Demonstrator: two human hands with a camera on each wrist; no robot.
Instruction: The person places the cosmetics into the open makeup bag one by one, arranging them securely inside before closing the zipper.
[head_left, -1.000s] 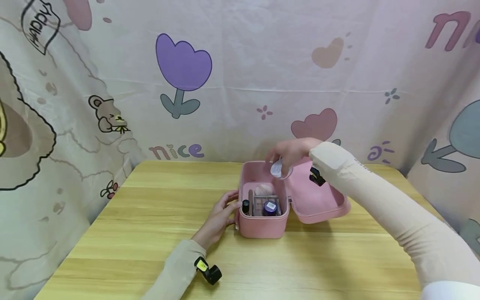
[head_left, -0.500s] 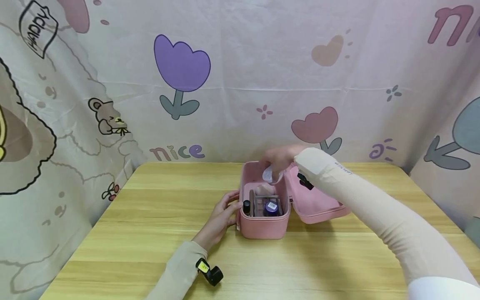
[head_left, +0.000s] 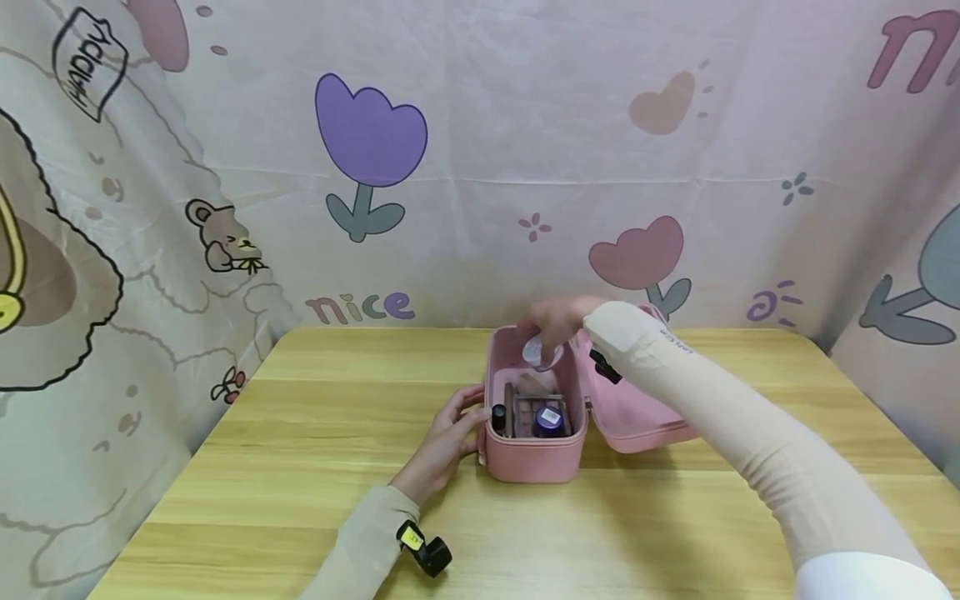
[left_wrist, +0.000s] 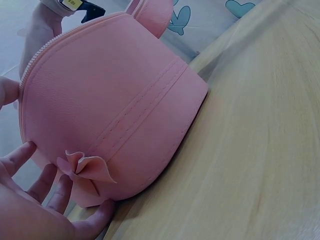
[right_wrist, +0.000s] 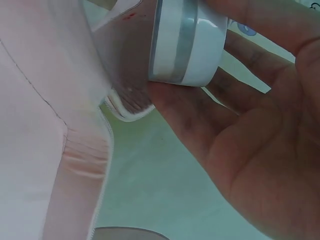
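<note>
A pink makeup case (head_left: 534, 461) stands on the table with its lid (head_left: 637, 425) folded out to the right. My left hand (head_left: 442, 446) steadies its left wall; in the left wrist view the spread fingers touch the outer side around a pink bow (left_wrist: 90, 170). Over the back of the case, my right hand (head_left: 558, 321) grips a round white cosmetic jar (right_wrist: 187, 45) with a clear band. Inside lie a dark blue-lidded jar (head_left: 549, 422), a clear-topped palette (head_left: 525, 412), a black-capped tube (head_left: 498, 417), a slim brown stick (head_left: 509, 408) and a pale puff-like item (head_left: 537, 383).
The wooden table (head_left: 337, 400) extends around the case. A printed cloth (head_left: 480, 150) hangs behind it and along the sides. A black wrist camera (head_left: 425, 550) sits on the left sleeve.
My right hand has lowered and moved slightly left with the white jar, from above the hinge side toward the back inside of the case. My left hand has stayed against the case.
</note>
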